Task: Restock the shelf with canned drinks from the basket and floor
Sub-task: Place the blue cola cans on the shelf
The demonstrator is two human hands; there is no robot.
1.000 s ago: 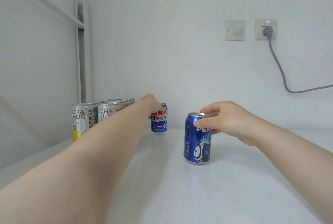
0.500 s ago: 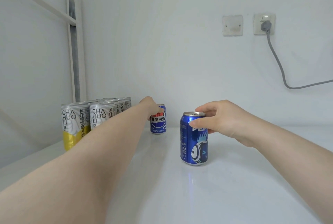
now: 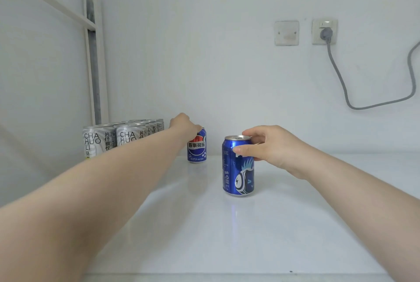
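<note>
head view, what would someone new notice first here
The right hand grips the top of the nearer blue can, upright mid-shelf, while the outstretched left hand holds the farther blue can near the back wall. Left of that, rows of silver cans stand in the back left corner of the white shelf.

The white shelf [image 3: 227,236] carries silver cans [image 3: 102,141] in rows at back left. Two blue cans stand upright: one [image 3: 197,150] far back, another [image 3: 238,168] nearer.

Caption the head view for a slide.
Left hand holds the far blue aluminium Pepsi can beside silver cans; right hand grips the near blue aluminium can on the white shelf.
</note>
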